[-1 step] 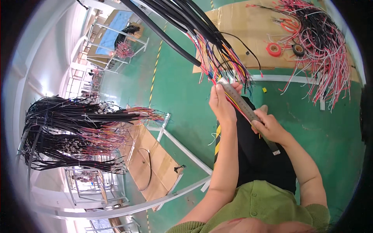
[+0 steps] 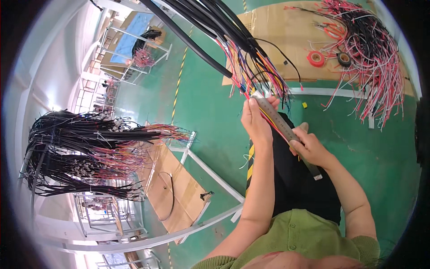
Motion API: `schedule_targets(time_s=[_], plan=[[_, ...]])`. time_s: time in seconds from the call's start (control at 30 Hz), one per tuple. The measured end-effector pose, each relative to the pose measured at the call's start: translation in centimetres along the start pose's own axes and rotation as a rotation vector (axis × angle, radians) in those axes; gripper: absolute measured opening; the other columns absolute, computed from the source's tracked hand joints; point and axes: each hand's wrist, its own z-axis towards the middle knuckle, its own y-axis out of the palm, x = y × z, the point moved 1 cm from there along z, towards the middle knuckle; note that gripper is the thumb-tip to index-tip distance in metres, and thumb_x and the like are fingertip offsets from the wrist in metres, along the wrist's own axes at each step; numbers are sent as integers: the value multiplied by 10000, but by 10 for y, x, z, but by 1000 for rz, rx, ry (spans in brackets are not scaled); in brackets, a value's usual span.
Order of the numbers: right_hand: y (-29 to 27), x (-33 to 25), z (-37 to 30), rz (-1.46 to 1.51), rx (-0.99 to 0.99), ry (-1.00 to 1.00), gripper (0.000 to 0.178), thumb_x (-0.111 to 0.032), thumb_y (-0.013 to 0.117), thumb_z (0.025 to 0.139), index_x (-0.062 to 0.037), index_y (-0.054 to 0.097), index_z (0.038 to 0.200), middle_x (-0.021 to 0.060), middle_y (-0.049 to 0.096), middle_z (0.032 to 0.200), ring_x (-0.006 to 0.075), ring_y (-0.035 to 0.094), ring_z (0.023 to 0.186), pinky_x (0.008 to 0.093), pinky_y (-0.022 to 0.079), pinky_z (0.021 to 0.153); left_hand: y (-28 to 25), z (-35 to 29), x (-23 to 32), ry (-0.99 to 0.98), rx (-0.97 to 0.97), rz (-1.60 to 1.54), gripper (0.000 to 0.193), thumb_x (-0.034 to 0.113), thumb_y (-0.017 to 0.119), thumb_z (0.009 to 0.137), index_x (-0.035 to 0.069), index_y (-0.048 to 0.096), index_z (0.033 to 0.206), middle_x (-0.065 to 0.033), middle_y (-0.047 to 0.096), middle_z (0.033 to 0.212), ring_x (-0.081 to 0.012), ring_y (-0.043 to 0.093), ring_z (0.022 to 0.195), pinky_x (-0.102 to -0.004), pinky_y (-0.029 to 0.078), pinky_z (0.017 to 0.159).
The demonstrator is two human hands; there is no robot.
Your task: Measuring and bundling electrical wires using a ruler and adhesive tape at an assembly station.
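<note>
A steel ruler (image 2: 278,119) slants across the front of my body, its far end by the cable's wire ends and its near end over my dark trousers. My left hand (image 2: 259,123) pinches the ruler's far end together with thin coloured wires (image 2: 271,123), red and yellow among them. Farther down, my right hand (image 2: 313,148) is closed on the ruler and the wires, thumb on top. These wires run alongside the ruler from a black-sheathed cable (image 2: 192,42). More black cables (image 2: 224,20) with loose coloured wires (image 2: 268,71) hang just beyond my left hand.
On the cardboard-topped bench (image 2: 277,27) lie a red tape roll (image 2: 316,58), a black tape roll (image 2: 344,59) and a heap of red, white and black wires (image 2: 376,58). Left, cable bundles (image 2: 89,148) hang above a cardboard-covered shelf (image 2: 192,193). A yellow piece (image 2: 305,105) shows against the green floor.
</note>
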Motion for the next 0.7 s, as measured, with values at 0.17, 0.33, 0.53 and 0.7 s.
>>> schedule_targets(time_s=[0.17, 0.33, 0.53, 0.7], plan=[[5, 1, 1, 35, 5, 37, 135, -159, 507, 954, -32, 479, 992, 68, 585, 673, 174, 593, 608, 312, 461, 589, -5, 3, -3, -12, -10, -12, 310, 264, 397, 1047, -18, 516, 998, -181, 676, 886, -236, 689, 766, -320, 563, 707], [2, 5, 4, -7, -17, 0, 135, -155, 504, 958, -31, 478, 1005, 67, 588, 686, 182, 594, 609, 315, 463, 590, -5, 3, -1, 3, 18, 8, 321, 271, 386, 1047, -14, 525, 998, -177, 673, 866, -248, 694, 742, -322, 571, 663], [1, 0, -3, -30, 0, 70, 160, -186, 476, 991, -42, 463, 1058, 33, 558, 693, 141, 545, 623, 304, 437, 638, 3, -2, -2, -26, 29, 3, 328, 269, 381, 1047, -11, 528, 962, -165, 672, 861, -246, 692, 737, -322, 567, 670], [-7, -1, -5, -272, 196, -194, 267, -207, 592, 930, -5, 548, 1099, 176, 596, 970, 381, 586, 916, 399, 467, 832, -35, 14, -15, 60, 90, 198, 373, 318, 419, 1037, -9, 552, 918, -142, 671, 836, -203, 677, 722, -297, 545, 670]])
